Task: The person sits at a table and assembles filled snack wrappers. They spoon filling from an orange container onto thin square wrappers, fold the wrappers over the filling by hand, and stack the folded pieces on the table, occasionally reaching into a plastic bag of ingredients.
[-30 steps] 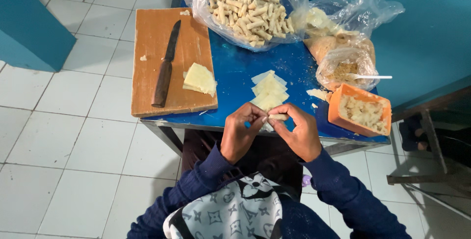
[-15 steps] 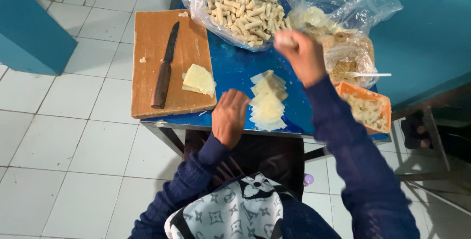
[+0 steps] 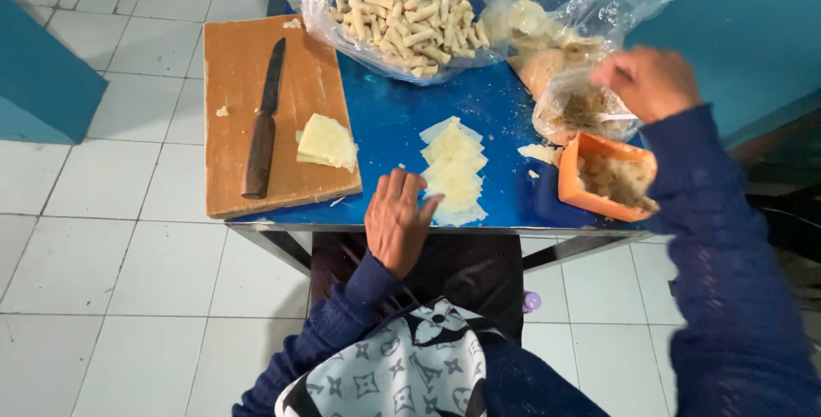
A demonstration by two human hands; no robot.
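Half a second ago the right hand was up over the big clear bag of rolled pieces; now it has swung out to the right and sits above the small bag of filling with the white spoon handle just beneath it. Blur hides its fingers, so I cannot tell whether it grips anything. The left hand lies flat and open at the table's near edge, fingertips touching the stack of pale thin wrapper sheets. Those sheets look light, limp and easily torn; lifting one by a corner, peeled gently, seems safest. An orange tub stands just right of the stack; a knife rests on the cutting board.
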